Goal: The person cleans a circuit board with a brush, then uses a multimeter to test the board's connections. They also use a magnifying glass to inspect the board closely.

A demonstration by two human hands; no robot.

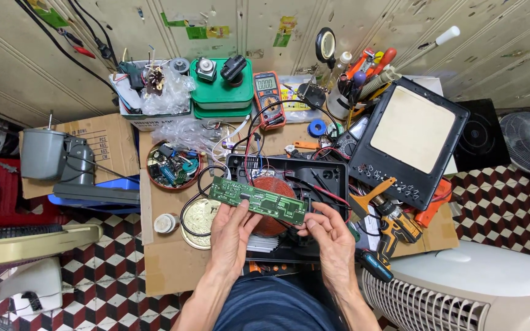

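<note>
Both hands are up over the middle of the bench (173, 270), and between them sits a long green circuit board (257, 200), held level and slightly slanted, its left end farther, its right end nearer. The left hand (231, 236) is clamped on the board's left part, thumb on the near edge, fingers curled underneath. The right hand (329, 236) pinches the board's right end, fingertips closed on the corner.

Directly beneath the board lies an opened black appliance housing (332, 178) with a reddish round coil (274, 184) inside, red and black wires running across it. Just left of the housing, a round gold-coloured tin lid (199, 219) rests on the cardboard, with a small white roll of tape (165, 223) beside it. Farther left and back, a round dish of small parts (173, 165) sits full of bits.

At the far side stands an orange multimeter (267, 98), next to stacked green boxes (221, 92). To the right, a black top panel with a pale square plate (412, 132) leans over the clutter. Near the right hand, a yellow-and-black cordless drill (394, 230) lies beside a screwdriver (372, 263). The floor (105, 282) shows red, white and black checks.
</note>
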